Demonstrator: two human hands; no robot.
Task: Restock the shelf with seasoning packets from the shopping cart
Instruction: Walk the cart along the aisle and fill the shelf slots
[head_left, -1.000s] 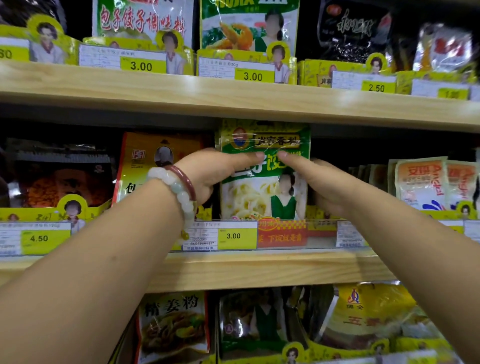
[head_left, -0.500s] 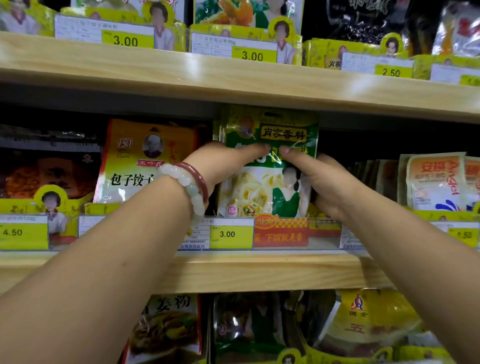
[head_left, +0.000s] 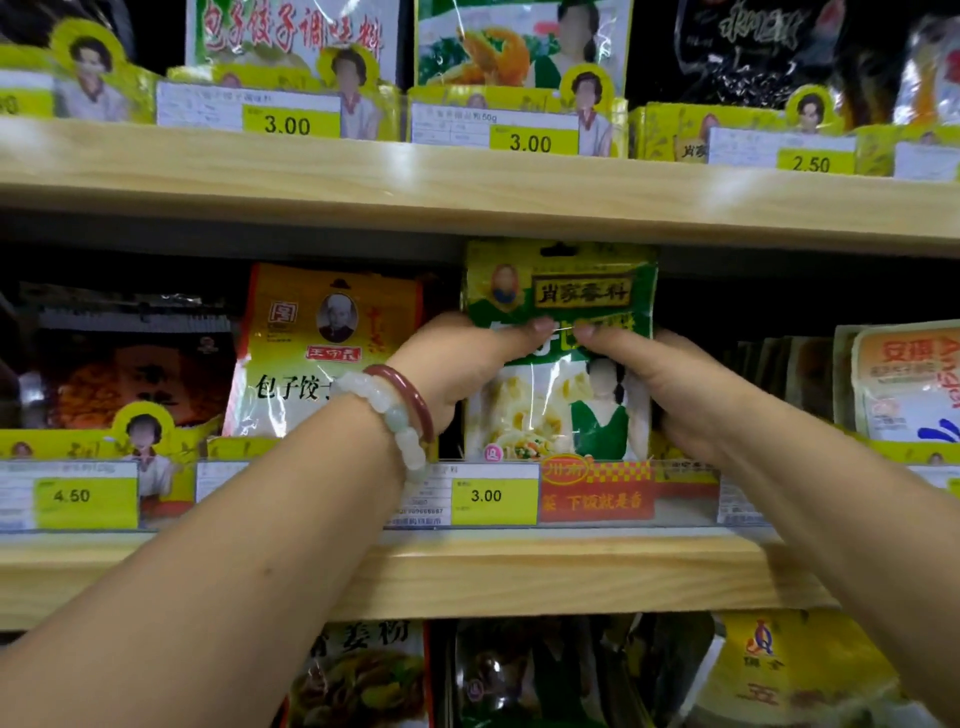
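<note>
Fingers: thumbs (head_left: 537, 327) of both hands are pressed onto the packet's front, the other fingers hidden behind it.
Left hand (head_left: 457, 364): packet's left side is gripped.
Right hand (head_left: 670, 384): right side is gripped.
Green seasoning packet (head_left: 561, 364): held upright on the middle shelf (head_left: 519, 577), above the 3.00 price tag (head_left: 493, 496).

Left hand (head_left: 457, 364) and right hand (head_left: 670, 387) cover the middle band of the green seasoning packet (head_left: 558, 291); its large characters unreadable there. Fingers behind the packet hidden. Orange packet (head_left: 317, 353) lower right corner behind the bracelets (head_left: 402, 410). Top-shelf packets cut by upper edge. Bottom-row packets blurred, cut by lower edge. Small label print illegible.
</note>
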